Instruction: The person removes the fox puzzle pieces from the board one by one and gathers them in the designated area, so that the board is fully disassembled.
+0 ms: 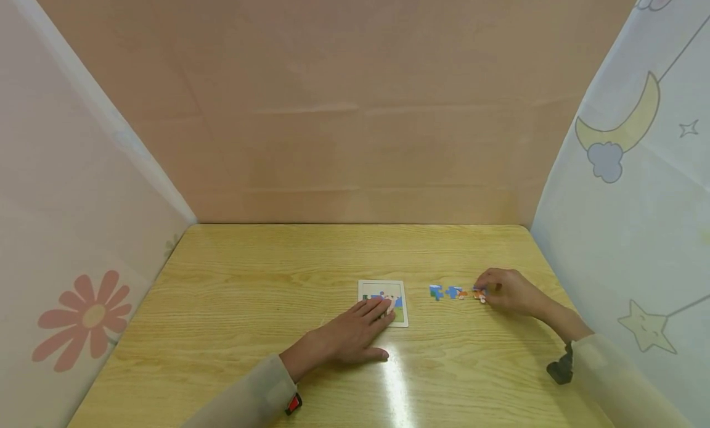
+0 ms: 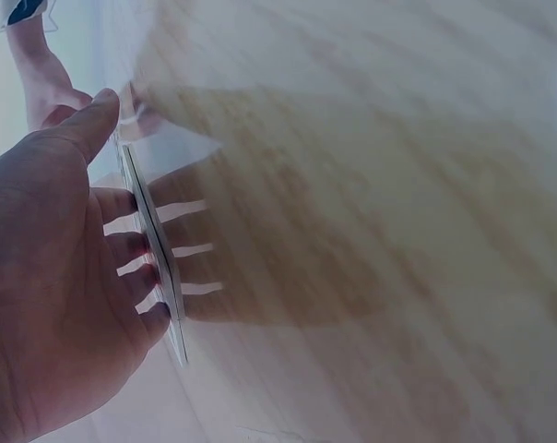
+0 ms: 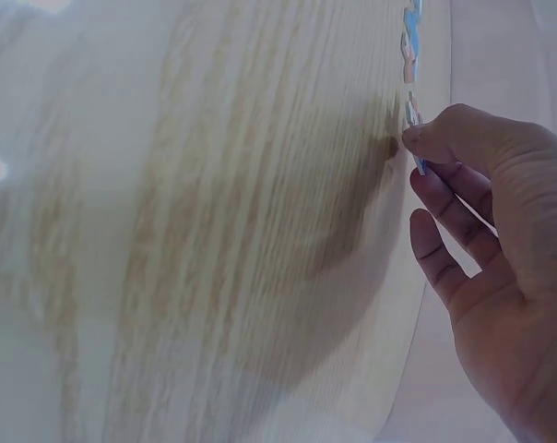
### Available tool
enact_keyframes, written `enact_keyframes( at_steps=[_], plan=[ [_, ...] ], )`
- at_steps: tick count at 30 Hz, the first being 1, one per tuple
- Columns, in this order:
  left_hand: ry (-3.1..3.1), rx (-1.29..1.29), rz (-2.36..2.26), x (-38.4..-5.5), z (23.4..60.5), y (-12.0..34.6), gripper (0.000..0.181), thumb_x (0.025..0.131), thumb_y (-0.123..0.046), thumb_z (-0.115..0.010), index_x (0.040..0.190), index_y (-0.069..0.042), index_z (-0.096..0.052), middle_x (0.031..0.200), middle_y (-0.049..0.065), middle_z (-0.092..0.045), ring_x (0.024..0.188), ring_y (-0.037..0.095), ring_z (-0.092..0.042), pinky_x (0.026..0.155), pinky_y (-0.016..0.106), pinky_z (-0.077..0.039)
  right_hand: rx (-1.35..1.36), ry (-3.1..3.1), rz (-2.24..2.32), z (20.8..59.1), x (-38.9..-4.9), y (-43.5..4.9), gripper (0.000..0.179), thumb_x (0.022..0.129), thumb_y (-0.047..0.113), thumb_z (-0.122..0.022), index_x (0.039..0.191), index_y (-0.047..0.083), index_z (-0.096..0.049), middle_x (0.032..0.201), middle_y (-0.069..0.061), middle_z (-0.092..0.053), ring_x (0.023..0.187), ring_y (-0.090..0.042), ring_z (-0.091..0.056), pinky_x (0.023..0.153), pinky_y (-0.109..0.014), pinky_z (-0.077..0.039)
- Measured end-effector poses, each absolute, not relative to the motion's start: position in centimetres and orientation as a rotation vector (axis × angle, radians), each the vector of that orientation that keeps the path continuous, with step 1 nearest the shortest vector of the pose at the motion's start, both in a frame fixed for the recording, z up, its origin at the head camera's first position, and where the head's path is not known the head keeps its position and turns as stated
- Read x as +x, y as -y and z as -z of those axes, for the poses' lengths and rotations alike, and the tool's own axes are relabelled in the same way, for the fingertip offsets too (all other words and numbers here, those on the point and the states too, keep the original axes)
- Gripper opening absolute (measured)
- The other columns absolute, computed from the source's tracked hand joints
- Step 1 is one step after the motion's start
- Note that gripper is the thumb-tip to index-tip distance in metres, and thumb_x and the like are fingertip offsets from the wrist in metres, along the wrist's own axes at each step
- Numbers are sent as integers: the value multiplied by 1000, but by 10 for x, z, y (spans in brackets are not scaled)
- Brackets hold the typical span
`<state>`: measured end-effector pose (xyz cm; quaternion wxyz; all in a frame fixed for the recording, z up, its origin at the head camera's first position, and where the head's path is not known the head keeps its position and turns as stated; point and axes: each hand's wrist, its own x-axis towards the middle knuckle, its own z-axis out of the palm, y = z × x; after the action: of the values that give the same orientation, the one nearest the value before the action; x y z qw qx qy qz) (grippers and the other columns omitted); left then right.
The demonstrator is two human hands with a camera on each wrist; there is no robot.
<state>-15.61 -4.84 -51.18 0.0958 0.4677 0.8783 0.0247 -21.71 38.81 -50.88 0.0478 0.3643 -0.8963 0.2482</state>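
A small puzzle board (image 1: 405, 317) with a white frame lies near the middle of the table, with some picture pieces inside it. My left hand (image 1: 355, 330) rests its straight fingers over the board's lower left part and hides some of the picture; the left wrist view has the fingertips at the board's edge (image 2: 159, 249). To the right, my right hand (image 1: 513, 292) pinches a jigsaw piece (image 1: 479, 295) in orange and blue between thumb and fingers. In the right wrist view, that puzzle piece (image 3: 414, 113) shows at the thumb tip, close over the table.
Between the board and my right hand lie more loose jigsaw pieces, a blue and green one (image 1: 436, 291) and a blue and orange one (image 1: 455, 292). The wooden table (image 1: 249, 274) is bounded by a plain back wall (image 1: 355, 138) and printed side sheets.
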Motion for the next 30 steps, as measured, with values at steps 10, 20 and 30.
enact_keyframes(
  at_steps=[10, 20, 30],
  plan=[
    [-2614, 1384, -70, -156, 512, 48, 82, 109, -63, -41, 170, -12, -23, 178, 12, -13, 164, 29, -14, 132, 46, -22, 1093, 2766, -745, 511, -216, -394, 28, 81, -9, -84, 103, 7, -80, 104, -5, -74, 86, -16, -70, 65, -30, -58],
    [-2633, 1394, -44, -154, 514, 46, 82, 109, -65, -39, 170, -13, -25, 177, 12, -17, 164, 28, -17, 131, 44, -23, 1077, 2784, -706, 512, -215, -393, 26, 80, -10, -83, 100, 8, -81, 103, -4, -72, 86, -18, -70, 65, -28, -58],
    [-2640, 1386, -91, -156, 515, 47, 81, 109, -64, -40, 170, -14, -26, 177, 11, -16, 164, 28, -16, 131, 45, -23, 1114, 2756, -751, 511, -216, -391, 27, 81, -11, -82, 101, 7, -81, 104, -5, -71, 85, -20, -70, 65, -29, -58]
  ],
)
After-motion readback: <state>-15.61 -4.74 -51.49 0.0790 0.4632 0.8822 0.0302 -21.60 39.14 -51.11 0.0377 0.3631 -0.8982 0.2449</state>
